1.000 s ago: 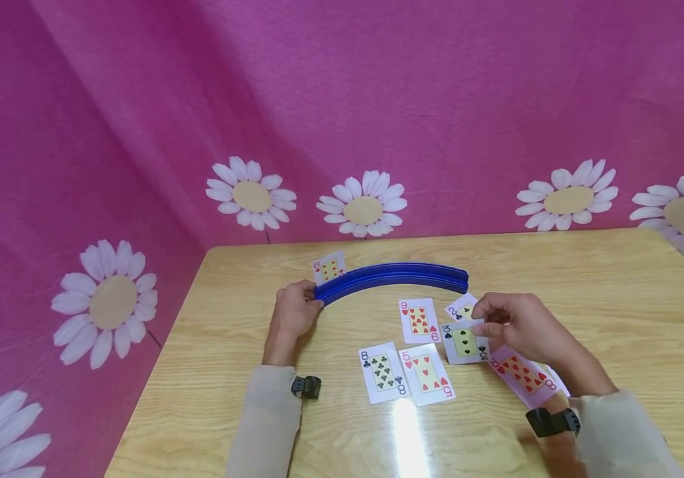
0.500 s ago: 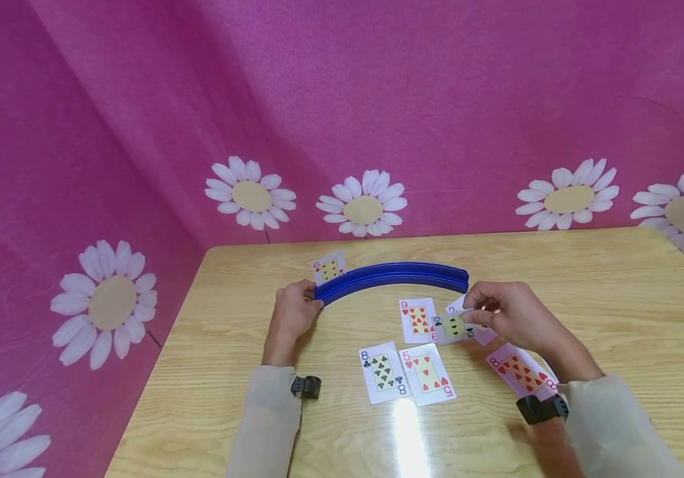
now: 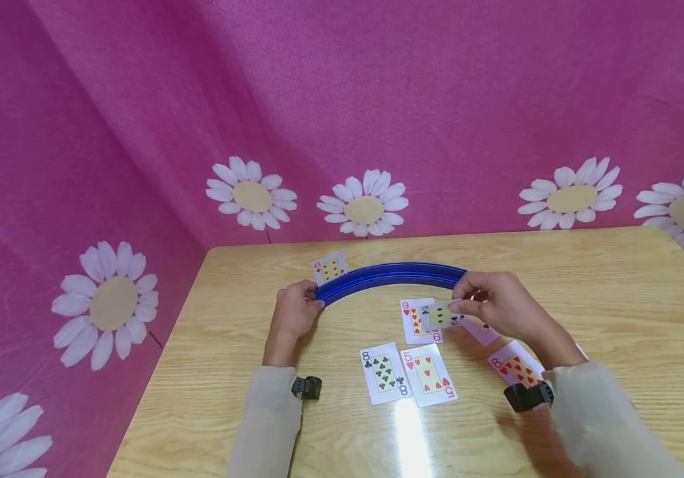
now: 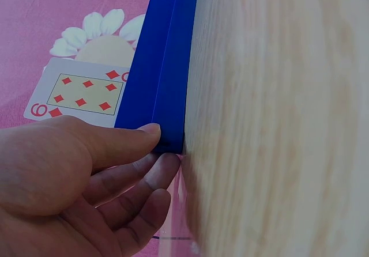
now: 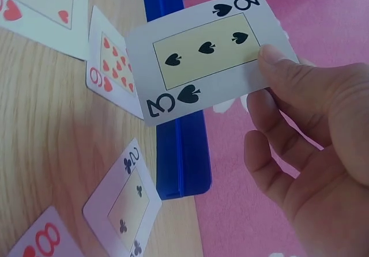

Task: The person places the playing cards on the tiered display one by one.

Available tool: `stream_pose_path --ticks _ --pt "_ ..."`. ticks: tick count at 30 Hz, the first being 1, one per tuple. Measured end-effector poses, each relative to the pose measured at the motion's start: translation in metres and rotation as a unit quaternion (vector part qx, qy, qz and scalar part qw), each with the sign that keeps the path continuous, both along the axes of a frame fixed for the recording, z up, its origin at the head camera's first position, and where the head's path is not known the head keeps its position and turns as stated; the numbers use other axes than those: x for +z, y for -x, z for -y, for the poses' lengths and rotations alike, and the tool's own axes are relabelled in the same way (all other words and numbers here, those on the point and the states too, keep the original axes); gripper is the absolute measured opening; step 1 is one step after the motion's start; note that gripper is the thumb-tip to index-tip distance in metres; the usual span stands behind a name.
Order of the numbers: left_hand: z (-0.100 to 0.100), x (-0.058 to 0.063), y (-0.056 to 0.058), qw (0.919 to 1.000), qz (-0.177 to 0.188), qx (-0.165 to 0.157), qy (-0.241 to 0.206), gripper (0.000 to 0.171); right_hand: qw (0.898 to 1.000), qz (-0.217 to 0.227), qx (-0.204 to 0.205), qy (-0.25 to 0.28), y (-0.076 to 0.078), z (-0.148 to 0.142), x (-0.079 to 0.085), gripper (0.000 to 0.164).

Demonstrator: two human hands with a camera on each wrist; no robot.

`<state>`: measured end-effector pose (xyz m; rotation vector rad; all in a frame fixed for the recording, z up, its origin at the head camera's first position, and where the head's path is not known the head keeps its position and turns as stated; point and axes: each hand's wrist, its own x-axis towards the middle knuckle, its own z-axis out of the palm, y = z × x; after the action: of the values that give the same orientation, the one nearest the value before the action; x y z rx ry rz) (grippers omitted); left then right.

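Observation:
A curved blue card holder (image 3: pixel 395 273) lies across the table, with a six of diamonds (image 4: pixel 86 93) standing in its left end. My left hand (image 3: pixel 295 312) pinches that same end, thumb on top and fingers beneath, as the left wrist view shows. Between thumb and fingers, my right hand (image 3: pixel 499 305) pinches a three of spades (image 5: pixel 206 52) by one short edge. That card is raised and tilted near the holder's right end, and in the head view it overlaps the nine of hearts (image 3: pixel 413 322) lying on the table.
On the wooden table (image 3: pixel 330 431) lie an eight of clubs (image 3: pixel 383 373) and a five of hearts (image 3: pixel 429 375) side by side. A two of clubs (image 5: pixel 128 202) lies close to the holder's right end. An eight of hearts (image 3: pixel 516 364) lies partly under my right wrist. Behind hangs a pink flowered cloth (image 3: pixel 437 99).
My right hand has carried the three of spades left and away from me, toward the holder, tilting it more upright. My left hand and the holder have stayed put.

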<state>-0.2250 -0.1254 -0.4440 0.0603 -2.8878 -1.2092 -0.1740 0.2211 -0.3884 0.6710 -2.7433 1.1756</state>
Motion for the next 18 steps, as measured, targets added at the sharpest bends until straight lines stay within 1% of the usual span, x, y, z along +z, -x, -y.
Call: stream_pose_path --ticks 7,13,18 --pt "-0.001 0.000 0.001 0.9999 0.007 0.003 -0.007 0.034 1.000 0.001 0.005 0.009 0.008 0.008 0.000 0.011" --pt "0.001 0.001 0.000 1.0000 -0.001 -0.001 -0.001 0.033 1.000 0.007 0.001 0.010 0.017 0.015 -0.001 0.009" --pt "0.001 0.001 0.000 0.9999 -0.008 -0.006 -0.005 0.032 1.000 0.005 0.009 0.017 0.026 0.021 -0.002 0.008"
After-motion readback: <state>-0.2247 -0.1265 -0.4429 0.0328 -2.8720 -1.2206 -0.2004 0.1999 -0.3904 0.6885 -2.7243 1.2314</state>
